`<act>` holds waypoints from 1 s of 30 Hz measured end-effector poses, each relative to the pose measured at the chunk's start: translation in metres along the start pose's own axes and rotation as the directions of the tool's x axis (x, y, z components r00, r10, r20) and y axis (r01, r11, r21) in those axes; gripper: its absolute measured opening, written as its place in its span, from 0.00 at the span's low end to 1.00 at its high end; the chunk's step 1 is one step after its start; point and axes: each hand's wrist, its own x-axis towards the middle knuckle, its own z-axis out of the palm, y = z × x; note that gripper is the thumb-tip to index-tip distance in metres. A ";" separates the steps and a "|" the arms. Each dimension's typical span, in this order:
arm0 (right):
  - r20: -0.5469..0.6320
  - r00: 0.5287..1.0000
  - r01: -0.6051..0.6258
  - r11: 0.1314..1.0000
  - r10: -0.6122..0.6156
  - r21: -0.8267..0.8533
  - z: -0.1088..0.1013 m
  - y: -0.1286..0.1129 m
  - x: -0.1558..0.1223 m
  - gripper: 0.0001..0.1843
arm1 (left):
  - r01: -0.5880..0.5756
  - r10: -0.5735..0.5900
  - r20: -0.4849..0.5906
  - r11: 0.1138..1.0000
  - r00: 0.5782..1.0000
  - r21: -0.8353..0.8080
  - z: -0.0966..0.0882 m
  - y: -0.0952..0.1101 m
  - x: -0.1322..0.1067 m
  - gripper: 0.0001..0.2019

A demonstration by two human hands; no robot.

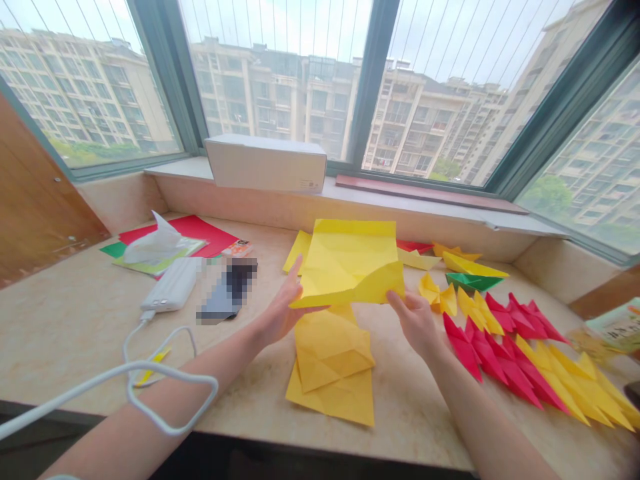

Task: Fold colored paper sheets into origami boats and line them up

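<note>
A creased sheet of bright yellow paper [350, 260] is held up over the counter, its edges partly folded and its near right edge curling. My left hand [284, 303] grips its near left corner, thumb raised along the side and fingers partly hidden beneath. At the near right corner, my right hand [414, 313] pinches the paper between thumb and fingers. Below it lie creased darker yellow sheets [333, 360], overlapping on the counter. Another yellow piece [296, 253] shows behind the held sheet's left side.
Folded red pieces [505, 360], yellow pieces [575, 380] and a green paper boat [473, 283] stand at right. At left lie a tissue pack [160, 250], red paper [213, 233], a white power bank [173, 285], its cable [170, 373] and a blurred-out phone [227, 290]. A white box [265, 163] sits on the sill.
</note>
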 end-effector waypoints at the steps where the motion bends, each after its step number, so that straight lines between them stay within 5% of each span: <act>1: -0.010 1.000 -0.013 1.000 0.014 0.021 0.000 0.002 0.000 0.16 | -0.049 0.048 0.028 0.999 0.998 0.013 -0.001 0.000 -0.002 0.44; 5: -0.031 0.999 -0.028 0.986 0.033 0.163 0.004 0.006 0.002 0.18 | -0.183 0.166 0.165 0.979 0.972 0.092 -0.007 -0.003 -0.005 0.55; 7: -0.014 1.000 -0.018 0.969 0.022 0.247 0.005 0.007 0.003 0.18 | -0.209 0.165 0.184 0.944 0.969 0.256 -0.011 -0.004 -0.004 0.52; 12: 0.118 0.993 -0.058 0.965 0.029 0.254 -0.005 0.013 0.003 0.15 | -0.317 0.341 0.146 0.523 0.929 0.792 -0.025 -0.002 0.004 0.19; 16: 0.105 0.994 -0.052 0.976 0.030 0.212 -0.013 0.022 0.002 0.16 | -0.462 0.369 0.336 0.339 0.867 0.820 -0.032 0.000 0.006 0.18; 22: 0.156 0.987 0.009 0.975 -0.045 0.223 -0.008 0.021 0.001 0.19 | -0.569 0.333 0.472 0.324 0.816 0.756 -0.035 -0.005 0.008 0.22; 30: 0.084 0.996 0.009 0.982 -0.026 0.188 -0.003 0.013 -0.002 0.14 | -0.477 0.424 0.306 0.388 0.852 0.789 -0.028 -0.008 0.007 0.11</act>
